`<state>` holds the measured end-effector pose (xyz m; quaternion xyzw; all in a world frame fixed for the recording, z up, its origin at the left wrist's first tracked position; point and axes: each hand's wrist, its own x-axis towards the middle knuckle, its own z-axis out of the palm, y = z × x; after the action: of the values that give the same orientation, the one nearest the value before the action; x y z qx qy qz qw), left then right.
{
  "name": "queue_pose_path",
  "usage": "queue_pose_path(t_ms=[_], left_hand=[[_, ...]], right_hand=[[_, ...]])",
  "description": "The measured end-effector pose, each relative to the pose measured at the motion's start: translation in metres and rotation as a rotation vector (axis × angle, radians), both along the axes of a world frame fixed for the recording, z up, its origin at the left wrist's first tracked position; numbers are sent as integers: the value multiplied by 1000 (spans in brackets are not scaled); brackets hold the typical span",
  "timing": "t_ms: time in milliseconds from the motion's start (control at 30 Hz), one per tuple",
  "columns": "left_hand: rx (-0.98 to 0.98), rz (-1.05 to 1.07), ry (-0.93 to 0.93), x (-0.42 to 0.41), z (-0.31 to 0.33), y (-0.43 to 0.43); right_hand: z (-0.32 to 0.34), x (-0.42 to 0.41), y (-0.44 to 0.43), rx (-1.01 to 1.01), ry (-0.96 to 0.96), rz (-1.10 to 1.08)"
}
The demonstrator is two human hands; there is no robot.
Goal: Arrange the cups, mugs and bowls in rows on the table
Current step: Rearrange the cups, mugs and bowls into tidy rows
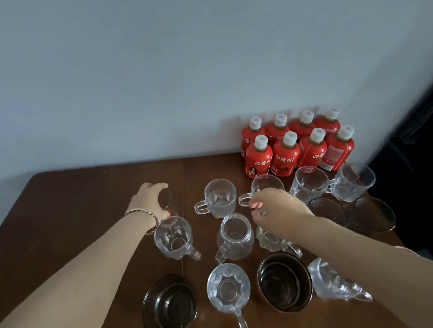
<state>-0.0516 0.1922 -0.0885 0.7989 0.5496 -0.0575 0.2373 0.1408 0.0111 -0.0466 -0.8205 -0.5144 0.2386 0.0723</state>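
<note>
While left hand [151,200] grips a small glass cup [166,201] and right hand [278,210] pinches a glass mug [266,188] handle: rigid, slippery, breakable; hold by handle.

Eight red bottles [298,142] stood beyond the right hand [280,210]. Nine clear glass mugs [220,201] were countable around both hands, and four dark bowls [171,307] lay nearer.

right hand [280,210] hides mug [273,240] | left-hand [150,199] object unclear

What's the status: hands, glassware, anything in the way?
Left hand gripping a dark glass. Right hand at a mug handle, grip unclear. Red bottles crowd the back right.
</note>
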Motion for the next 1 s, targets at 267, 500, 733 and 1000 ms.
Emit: queue_pose_path(t_ms=[267, 500, 733, 1000], left_hand=[[-2, -45, -81, 5, -3, 7], [5, -113, -73, 11, -6, 5], [-1, -161, -87, 17, -7, 2], [82, -232, 184, 42, 4, -10]], right_hand=[[-1, 9, 1, -31, -36, 0], [-7, 21, -3, -39, -36, -3], [-7, 51, -15, -34, -81, -27], [-8, 84, -13, -33, -111, -87]])
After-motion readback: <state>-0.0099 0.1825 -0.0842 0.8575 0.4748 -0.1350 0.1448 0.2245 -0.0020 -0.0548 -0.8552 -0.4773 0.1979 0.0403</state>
